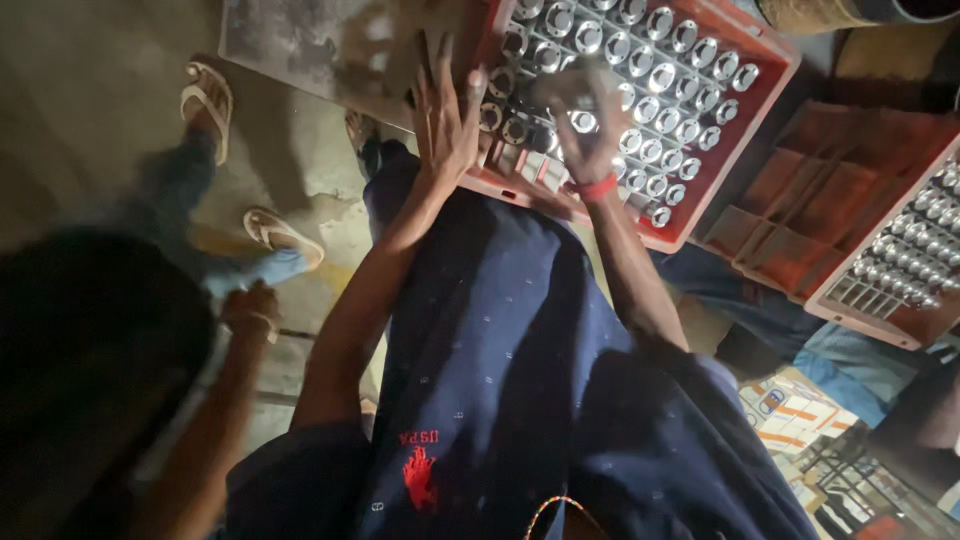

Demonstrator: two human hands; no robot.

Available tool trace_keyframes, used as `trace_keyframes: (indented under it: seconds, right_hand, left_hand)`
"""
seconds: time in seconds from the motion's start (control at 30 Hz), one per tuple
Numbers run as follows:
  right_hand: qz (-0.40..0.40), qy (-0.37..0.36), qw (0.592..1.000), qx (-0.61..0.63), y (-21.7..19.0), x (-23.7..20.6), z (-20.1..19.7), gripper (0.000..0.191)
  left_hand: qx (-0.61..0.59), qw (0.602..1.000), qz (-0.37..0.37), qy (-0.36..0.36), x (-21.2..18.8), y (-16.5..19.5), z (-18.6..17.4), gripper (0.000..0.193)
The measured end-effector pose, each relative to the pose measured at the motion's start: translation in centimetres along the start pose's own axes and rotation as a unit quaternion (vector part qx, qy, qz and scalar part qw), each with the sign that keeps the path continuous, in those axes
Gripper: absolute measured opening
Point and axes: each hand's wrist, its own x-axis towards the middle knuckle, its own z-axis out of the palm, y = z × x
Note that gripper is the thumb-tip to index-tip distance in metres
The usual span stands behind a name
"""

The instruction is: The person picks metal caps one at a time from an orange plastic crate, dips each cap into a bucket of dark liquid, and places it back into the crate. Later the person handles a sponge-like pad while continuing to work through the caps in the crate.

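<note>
Seen from above, looking down along a dark blue shirt [500, 330] toward the floor. Left hand [443, 115] spread flat, fingers splayed wide and holding nothing, resting against the near-left corner of a red plastic crate [765, 95]. Right hand [585, 125], marked by a red wristband [597, 188], reaching into that crate with fingers curled over a shiny round metal part [583, 121]; blurred, so no telling whether actually gripped or only touched. Crate tilted across the upper middle of the view, packed in neat rows with round metal flanged parts [660, 75], each in its own cell (a few cells at the near edge look unfilled). Just left of the crate, a worn grey slab [310, 45], partly under the left hand's fingertips.

To the right, well apart, a second red crate [860, 235], its far-left half bare, its right half filled with rows of similar metal parts [915, 255]. Near right, printed cartons [790, 410] on the floor.

On the left, another person: a bare forearm and closed fist [250, 310] with a bangle, plus two sandalled feet [283, 235] on the concrete floor [90, 90].
</note>
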Motion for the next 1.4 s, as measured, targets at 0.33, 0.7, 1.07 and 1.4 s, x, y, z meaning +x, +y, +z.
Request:
trace_keyframes:
  seconds: [0.33, 0.7, 1.07, 1.4]
  right_hand:
    - [0.027, 0.06, 0.998, 0.015, 1.3, -1.6, 3.1, 0.063]
    - [0.017, 0.06, 0.994, 0.087, -0.1, -0.1, 2.2, 0.057]
    - [-0.043, 0.04, 0.997, -0.053, 3.0, 1.2, 0.4, 0.07]
    - [-0.065, -0.005, 0.995, -0.079, 6.0, 6.6, 4.3, 0.071]
  left_hand:
    - [0.02, 0.999, 0.034, 0.034, -0.2, -0.6, -0.2, 0.055]
    - [-0.069, 0.995, -0.041, 0.055, -0.4, -0.8, 0.6, 0.048]
    - [-0.019, 0.999, -0.001, 0.026, -0.7, 0.3, -0.6, 0.059]
    - [0.036, 0.998, 0.052, 0.006, -1.3, 1.3, -1.3, 0.067]
